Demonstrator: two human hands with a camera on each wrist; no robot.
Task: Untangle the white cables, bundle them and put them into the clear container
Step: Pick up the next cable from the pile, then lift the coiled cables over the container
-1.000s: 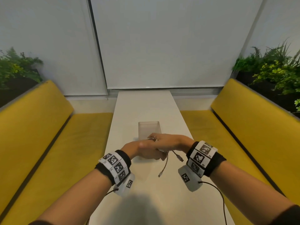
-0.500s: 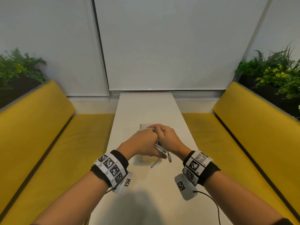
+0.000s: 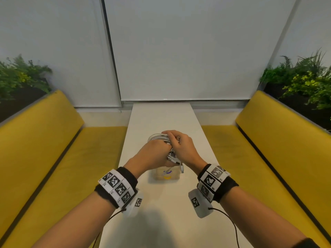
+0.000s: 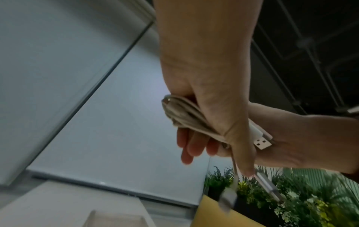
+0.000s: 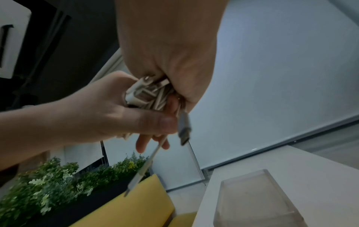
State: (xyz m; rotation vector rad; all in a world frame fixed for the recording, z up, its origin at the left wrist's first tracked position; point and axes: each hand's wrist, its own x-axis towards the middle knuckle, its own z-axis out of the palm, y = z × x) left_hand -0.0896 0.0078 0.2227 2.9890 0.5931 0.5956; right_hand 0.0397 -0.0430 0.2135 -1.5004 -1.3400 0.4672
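Observation:
Both hands hold one coiled bundle of white cables in the air above the clear container, which stands on the white table. My left hand grips the bundle from the left, its thumb lying across the strands. My right hand wraps over the bundle from the right. A USB plug sticks out between the hands. Two short plug ends dangle below. The container looks empty in the right wrist view.
Yellow benches run along both sides of the narrow table. Planters with green plants sit behind the benches. White blinds close off the far end. Black wrist-camera wires trail over the near table.
Both hands have risen and moved forward over the container with the bundle. The long dangling cable ends have been drawn in and hang shorter. My right hand now wraps over the coil.

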